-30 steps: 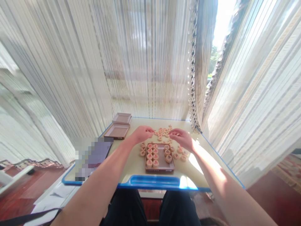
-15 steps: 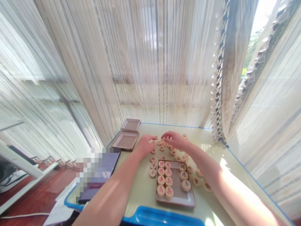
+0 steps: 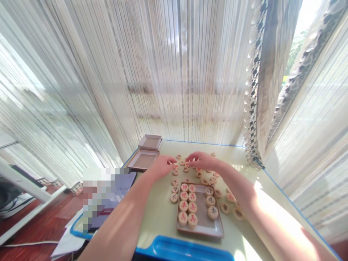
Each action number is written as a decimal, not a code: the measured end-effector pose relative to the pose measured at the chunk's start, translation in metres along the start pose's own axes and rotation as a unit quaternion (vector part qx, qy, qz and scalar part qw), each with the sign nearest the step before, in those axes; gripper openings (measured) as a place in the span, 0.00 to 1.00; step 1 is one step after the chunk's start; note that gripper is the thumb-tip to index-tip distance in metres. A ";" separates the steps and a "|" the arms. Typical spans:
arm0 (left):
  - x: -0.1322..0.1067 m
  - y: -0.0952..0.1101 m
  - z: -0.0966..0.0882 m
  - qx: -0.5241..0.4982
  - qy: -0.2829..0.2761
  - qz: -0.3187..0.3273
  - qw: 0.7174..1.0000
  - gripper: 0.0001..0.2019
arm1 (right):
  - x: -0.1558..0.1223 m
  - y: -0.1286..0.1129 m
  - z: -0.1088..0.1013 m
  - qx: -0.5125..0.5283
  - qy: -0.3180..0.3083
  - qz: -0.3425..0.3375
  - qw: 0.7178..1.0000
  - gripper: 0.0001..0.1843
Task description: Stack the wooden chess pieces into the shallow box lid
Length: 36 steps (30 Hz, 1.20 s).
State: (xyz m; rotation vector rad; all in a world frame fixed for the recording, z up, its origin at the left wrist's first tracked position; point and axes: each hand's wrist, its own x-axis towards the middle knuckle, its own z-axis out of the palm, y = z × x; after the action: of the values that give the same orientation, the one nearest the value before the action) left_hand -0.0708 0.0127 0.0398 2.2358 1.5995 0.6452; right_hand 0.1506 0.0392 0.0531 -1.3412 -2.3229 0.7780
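Round wooden chess pieces (image 3: 207,180) with red or black characters lie scattered on a pale table (image 3: 163,214). A brown tray (image 3: 202,224) near me holds several pieces in rows. My left hand (image 3: 159,167) rests among the far pieces with fingers curled, pinching at one small piece. My right hand (image 3: 202,160) reaches across just beside it, fingers bent down onto the scattered pieces. The fingertips of both hands nearly meet.
Two empty brown box halves (image 3: 145,159) sit at the table's far left. A dark flat object (image 3: 119,190), partly pixelated, lies at the left edge. A blue moulded rim (image 3: 185,250) runs along the near edge. Sheer striped curtains (image 3: 174,72) surround the table.
The view tilted down and closer to the table. Both hands moved left together over the scattered pieces, the right hand crossing towards the left one.
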 end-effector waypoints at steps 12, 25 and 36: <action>-0.009 0.006 -0.001 0.019 -0.012 -0.008 1.000 0.14 | 0.000 -0.016 0.019 -0.060 -0.022 -0.041 0.997 0.14; -0.007 0.001 0.007 0.011 -0.048 -0.005 0.999 0.15 | 0.005 0.008 0.008 -0.084 -0.005 -0.018 0.996 0.15; -0.007 0.006 0.008 0.026 -0.037 0.018 0.999 0.14 | 0.005 0.014 0.000 -0.036 -0.019 0.010 0.999 0.14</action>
State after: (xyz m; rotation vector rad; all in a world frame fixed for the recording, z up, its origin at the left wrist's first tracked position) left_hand -0.0637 0.0043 0.0349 2.3034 1.5593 0.5286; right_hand 0.1581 0.0496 0.0446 -1.3938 -2.3902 0.7393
